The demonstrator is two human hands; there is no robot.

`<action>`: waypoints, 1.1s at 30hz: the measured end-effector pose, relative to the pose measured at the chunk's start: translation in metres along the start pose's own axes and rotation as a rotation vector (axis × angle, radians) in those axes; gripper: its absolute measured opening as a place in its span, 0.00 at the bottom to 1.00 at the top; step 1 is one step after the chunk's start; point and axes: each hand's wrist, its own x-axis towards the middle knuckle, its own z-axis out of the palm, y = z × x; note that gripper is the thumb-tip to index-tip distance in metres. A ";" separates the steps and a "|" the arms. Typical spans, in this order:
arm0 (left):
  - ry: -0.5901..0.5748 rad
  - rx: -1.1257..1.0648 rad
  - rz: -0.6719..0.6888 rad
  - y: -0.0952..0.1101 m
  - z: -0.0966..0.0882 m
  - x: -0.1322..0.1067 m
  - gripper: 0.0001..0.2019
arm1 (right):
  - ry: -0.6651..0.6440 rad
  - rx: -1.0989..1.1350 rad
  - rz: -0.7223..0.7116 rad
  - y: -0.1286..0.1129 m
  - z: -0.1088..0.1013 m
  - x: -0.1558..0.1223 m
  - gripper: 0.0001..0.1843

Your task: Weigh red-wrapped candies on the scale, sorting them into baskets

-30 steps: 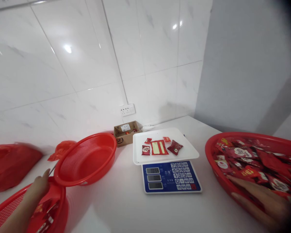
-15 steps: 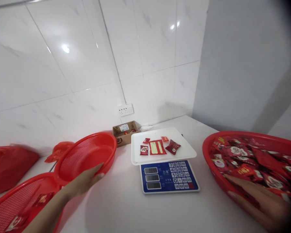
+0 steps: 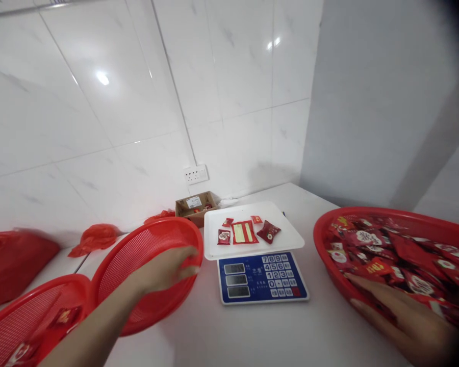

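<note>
My left hand [image 3: 166,270] is over the right side of a red plastic basket [image 3: 117,265]. Its fingers are slightly apart and a little blurred, and nothing shows between them. On the right, my right hand [image 3: 409,321] grips the near rim of a larger red basket [image 3: 321,250] heaped with red candy packets [image 3: 378,255]. Between the baskets stands a digital scale [image 3: 263,278] with a white tray [image 3: 286,242]. Several red packets lie on the tray, among them a flat one with pale stripes [image 3: 244,232] and a dark pillow-shaped one [image 3: 268,231].
Another red basket [image 3: 34,290] with a few packets stands at the lower left. Red plastic bags [image 3: 19,265] lie behind it near the tiled wall. A small cardboard box [image 3: 193,209] sits behind the scale, below a wall socket [image 3: 196,174].
The middle red basket has come nearer and to the right, toward the scale. My left hand has loosened from its rim and shifted right. My right hand stays on its basket.
</note>
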 end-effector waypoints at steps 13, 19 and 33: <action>0.092 0.063 -0.039 0.076 0.108 0.158 0.41 | -0.034 0.013 0.080 -0.006 -0.003 0.000 0.26; 0.198 0.016 0.121 0.077 0.111 0.160 0.32 | -0.064 0.019 0.084 -0.007 -0.004 -0.002 0.26; 0.430 -0.392 0.089 0.036 0.041 0.158 0.21 | -0.051 0.035 0.068 -0.010 -0.006 -0.001 0.25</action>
